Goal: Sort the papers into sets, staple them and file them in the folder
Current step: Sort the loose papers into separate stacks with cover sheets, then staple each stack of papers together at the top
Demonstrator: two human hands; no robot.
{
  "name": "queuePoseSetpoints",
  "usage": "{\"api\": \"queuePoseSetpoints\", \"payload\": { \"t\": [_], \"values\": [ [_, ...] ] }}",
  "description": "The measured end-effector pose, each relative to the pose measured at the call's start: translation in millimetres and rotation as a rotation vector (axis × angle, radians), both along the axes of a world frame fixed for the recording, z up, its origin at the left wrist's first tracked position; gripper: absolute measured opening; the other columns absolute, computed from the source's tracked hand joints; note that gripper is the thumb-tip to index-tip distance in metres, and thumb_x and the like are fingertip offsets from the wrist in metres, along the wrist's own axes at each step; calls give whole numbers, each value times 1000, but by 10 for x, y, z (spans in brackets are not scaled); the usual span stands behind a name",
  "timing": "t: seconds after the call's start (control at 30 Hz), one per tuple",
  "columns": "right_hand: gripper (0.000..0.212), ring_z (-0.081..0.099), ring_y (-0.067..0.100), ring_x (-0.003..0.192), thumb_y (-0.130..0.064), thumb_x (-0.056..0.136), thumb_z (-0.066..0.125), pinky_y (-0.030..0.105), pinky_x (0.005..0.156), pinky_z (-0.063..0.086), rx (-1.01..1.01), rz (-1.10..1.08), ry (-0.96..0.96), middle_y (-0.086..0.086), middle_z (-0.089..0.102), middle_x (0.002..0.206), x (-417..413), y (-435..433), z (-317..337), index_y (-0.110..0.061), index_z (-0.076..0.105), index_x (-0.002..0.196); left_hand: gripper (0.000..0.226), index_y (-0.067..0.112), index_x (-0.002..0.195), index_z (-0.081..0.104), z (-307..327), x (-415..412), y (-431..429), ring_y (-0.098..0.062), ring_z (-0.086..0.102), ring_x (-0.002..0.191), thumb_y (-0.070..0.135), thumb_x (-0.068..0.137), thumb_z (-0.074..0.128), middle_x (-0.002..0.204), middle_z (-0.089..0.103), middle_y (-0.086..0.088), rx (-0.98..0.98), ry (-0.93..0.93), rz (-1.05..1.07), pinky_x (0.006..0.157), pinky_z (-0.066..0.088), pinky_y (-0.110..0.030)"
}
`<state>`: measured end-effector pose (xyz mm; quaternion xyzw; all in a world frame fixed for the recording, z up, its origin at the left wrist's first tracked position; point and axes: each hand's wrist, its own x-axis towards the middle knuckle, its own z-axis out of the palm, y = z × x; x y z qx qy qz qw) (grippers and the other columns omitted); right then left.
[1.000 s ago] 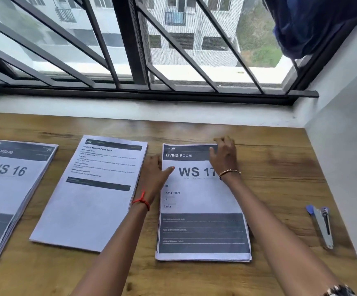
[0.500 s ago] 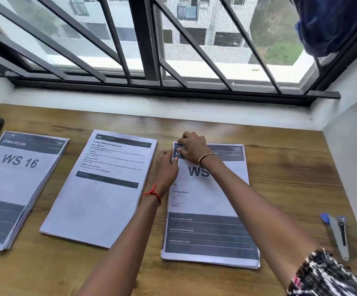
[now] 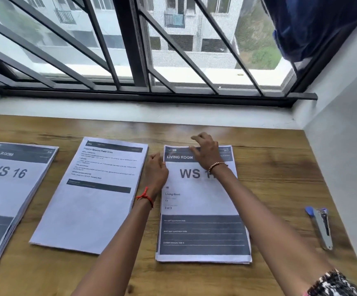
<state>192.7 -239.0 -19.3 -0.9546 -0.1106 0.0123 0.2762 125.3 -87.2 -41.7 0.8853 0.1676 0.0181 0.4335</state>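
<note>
item: ws 17 stack (image 3: 198, 199), stapler (image 3: 322, 227) at its 3 o'clock. right hand (image 3: 205, 152) pinched its 12 o'clock edge; left hand (image 3: 157, 169) at 10 o'clock, grip i couldn't tell. i judged it best to lift one sheet, bracing the rest.

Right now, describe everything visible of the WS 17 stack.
The WS 17 stack is a pile of white sheets flat on the wooden table, right of the middle pile. Its top sheet shows a dark LIVING ROOM header, "2 of 3" and a dark lined footer. The right hand curls over its far edge; the left hand rests against its left edge.
</note>
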Motion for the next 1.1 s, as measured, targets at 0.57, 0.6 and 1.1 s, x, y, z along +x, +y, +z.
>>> {"api": "queuePoseSetpoints", "payload": {
  "t": [0.57, 0.6, 1.1],
  "values": [
    [47, 37, 36, 122, -16, 86, 54, 44, 99, 33, -209, -926, 194, 19, 36, 133, -1449, -2094, 222, -1, 40, 128, 40, -6, 122, 52, 356, -612, -838, -35, 37, 124, -8, 82, 51, 129, 45, -23, 114, -287, -232, 105, 30, -34],
    [47, 38, 36, 121, -19, 87, 55, 43, 98, 34, -199, -947, 211, 19, 38, 132, -1546, -2139, 193, 0, 40, 127, 41, -6, 124, 50, 361, -677, -951, -34, 36, 126, -6, 83, 52, 131, 44, -22, 125, -299, -289, 107, 29, -35],
    [23, 56, 29, 70, -21, 83, 60, 30, 65, 44, 27, -884, 274, 16, 59, 75, -1823, -2418, 42, 1, 65, 81, 40, 1, 126, 50, 298, -1109, -1482, -26, 33, 131, 1, 87, 53, 135, 43, -14, 191, -349, -629, 109, 24, -25]
  ]
}}
